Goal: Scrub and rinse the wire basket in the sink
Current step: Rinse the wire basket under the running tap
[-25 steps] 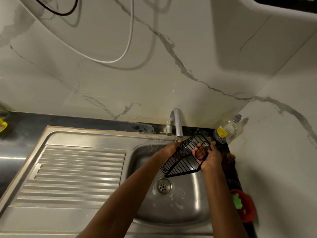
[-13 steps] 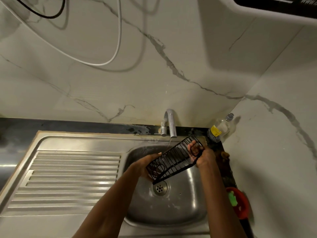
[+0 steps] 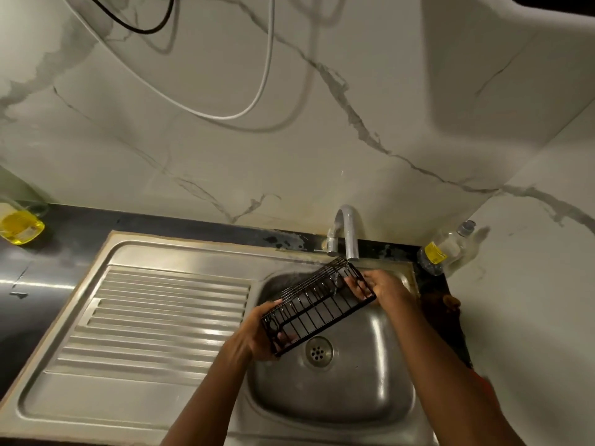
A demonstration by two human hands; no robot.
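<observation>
A black wire basket [image 3: 317, 305] hangs tilted over the steel sink [image 3: 338, 394], its far end raised under the spout of the metal tap [image 3: 346, 230]. My left hand [image 3: 257, 336] grips the basket's lower left end. My right hand [image 3: 380, 286] holds its upper right end, fingers through the wires. A thin stream of water seems to fall from the spout onto the far end. The drain [image 3: 318, 350] shows just below the basket.
A ribbed steel draining board [image 3: 154, 320] lies left of the bowl. A clear bottle with a yellow label [image 3: 446, 249] stands in the back right corner. A yellow bottle [image 3: 19, 225] sits at far left. A white cable [image 3: 225, 115] hangs on the marble wall.
The basket has been turned from steeply tilted to flatter and lengthwise. My left hand has slid down to its lower left end. The right hand stays on the upper end.
</observation>
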